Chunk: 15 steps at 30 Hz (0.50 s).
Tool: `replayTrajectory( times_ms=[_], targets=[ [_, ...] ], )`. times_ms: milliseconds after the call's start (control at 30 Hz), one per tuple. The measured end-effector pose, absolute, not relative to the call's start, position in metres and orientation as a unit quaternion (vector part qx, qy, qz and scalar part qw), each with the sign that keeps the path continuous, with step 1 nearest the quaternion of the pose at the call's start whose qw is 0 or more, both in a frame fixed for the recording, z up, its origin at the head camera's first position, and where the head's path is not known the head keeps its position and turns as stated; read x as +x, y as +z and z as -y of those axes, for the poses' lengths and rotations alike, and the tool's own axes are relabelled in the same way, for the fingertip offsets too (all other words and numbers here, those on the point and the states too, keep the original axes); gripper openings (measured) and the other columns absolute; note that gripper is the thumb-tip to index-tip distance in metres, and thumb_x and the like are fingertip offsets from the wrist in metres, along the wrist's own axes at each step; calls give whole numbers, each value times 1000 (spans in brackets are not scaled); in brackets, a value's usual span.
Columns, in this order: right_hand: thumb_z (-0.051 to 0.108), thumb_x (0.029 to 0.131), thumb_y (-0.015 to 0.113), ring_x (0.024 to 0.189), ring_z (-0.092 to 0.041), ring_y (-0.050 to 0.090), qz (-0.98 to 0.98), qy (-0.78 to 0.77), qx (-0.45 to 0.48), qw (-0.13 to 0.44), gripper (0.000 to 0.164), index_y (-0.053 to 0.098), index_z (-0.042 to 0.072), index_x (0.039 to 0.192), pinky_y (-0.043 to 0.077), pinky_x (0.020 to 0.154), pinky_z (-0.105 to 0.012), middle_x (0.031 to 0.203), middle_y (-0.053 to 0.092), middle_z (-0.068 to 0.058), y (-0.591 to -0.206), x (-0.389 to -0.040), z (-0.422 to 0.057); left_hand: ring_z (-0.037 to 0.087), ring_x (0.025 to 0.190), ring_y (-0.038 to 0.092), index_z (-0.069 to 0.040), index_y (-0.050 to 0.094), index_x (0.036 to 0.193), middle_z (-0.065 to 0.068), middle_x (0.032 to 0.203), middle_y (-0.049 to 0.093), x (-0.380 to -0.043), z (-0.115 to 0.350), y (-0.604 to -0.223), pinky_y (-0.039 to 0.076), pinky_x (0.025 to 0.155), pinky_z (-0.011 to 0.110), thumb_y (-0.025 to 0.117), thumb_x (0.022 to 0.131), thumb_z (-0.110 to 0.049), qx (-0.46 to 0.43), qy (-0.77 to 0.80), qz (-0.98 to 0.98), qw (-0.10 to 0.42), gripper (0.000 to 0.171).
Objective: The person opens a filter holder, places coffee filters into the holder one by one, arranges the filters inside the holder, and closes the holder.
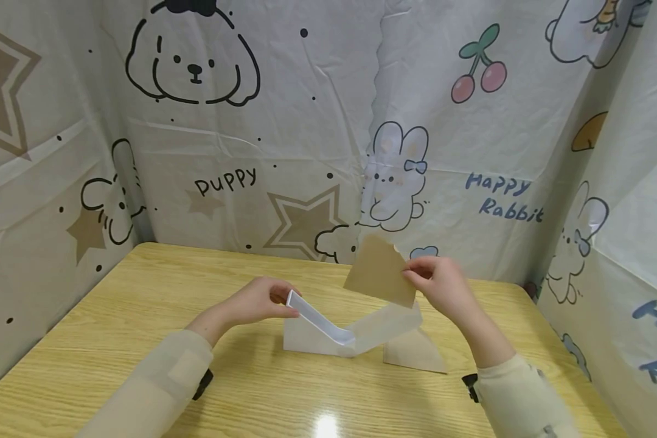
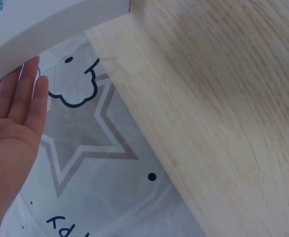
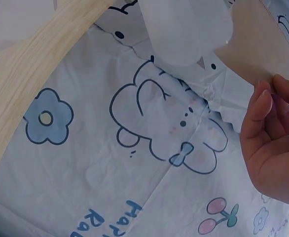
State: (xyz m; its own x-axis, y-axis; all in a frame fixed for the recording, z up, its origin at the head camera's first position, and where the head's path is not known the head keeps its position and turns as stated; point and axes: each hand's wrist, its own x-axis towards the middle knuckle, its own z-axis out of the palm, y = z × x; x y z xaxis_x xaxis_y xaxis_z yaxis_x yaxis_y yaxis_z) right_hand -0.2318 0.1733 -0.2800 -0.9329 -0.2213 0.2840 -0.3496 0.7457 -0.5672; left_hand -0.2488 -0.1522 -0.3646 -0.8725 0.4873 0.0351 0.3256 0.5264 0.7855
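Observation:
My left hand (image 1: pixel 258 299) grips the raised left end of a white coffee filter holder (image 1: pixel 312 338), thumb in front and fingers behind. In the left wrist view, my fingers lie against the white wall (image 2: pixel 60 29), which carries blue print. The holder's translucent lid (image 1: pixel 385 328) is swung open to the right. Above that lid, my right hand (image 1: pixel 442 285) pinches a brown paper coffee filter (image 1: pixel 378 274) by its right edge, between thumb and fingers. Its crimped seam shows in the right wrist view. A second brown coffee filter (image 1: pixel 416 353) lies on the table, partly hidden behind the lid.
The holder stands on a yellow wood-grain table (image 1: pixel 252 395). A pale printed cloth (image 1: pixel 306 121) hangs behind the table and along both sides, close to its back edge. Each wrist wears a dark strap.

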Motion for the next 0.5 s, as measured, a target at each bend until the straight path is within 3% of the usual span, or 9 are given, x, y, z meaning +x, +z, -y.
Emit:
replayTrajectory(
  times_ms=[500],
  targets=[
    [9,85,66,75,-16,61,937,289,176,81,7,71,6,88,51,67,-29,87,71,-7,-304,-240,-146,11,82,62,-8,66,105,2,92,70,-248,152,-366,51,74,28,73,82,-26,236,438,-862,99,30]
  ],
)
